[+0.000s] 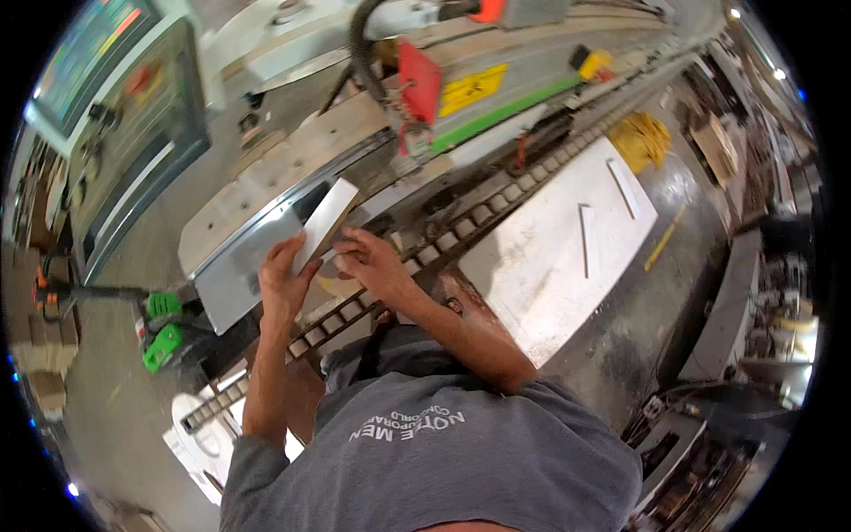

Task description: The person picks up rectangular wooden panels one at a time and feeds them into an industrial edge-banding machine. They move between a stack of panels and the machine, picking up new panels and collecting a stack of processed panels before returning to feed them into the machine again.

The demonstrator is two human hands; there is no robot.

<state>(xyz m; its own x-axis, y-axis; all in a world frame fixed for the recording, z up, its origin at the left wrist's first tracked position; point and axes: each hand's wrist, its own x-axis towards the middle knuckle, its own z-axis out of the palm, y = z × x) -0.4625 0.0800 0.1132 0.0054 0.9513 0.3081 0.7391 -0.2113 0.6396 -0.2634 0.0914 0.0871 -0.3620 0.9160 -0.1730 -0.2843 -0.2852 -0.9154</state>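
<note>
A short white board strip (329, 213) with a brownish edge slants up and away in front of me. My left hand (285, 273) is closed around its near end, thumb on the right side. Just right of the strip, my right hand (368, 264) has its fingers bent and drawn together close to the strip's edge. Whether those fingers touch the strip or pinch something small is too blurred to tell. Both hands are above the near side of a saw-like machine, whose metal table (238, 282) lies beyond my left hand.
The machine's long slotted rail (479, 215) runs diagonally past my body. Beyond it are a red guard plate (418, 82) and a green-striped beam (505, 115). At right, a white panel (523, 284) bears thin strips. A green-and-black power tool (162, 332) is at left.
</note>
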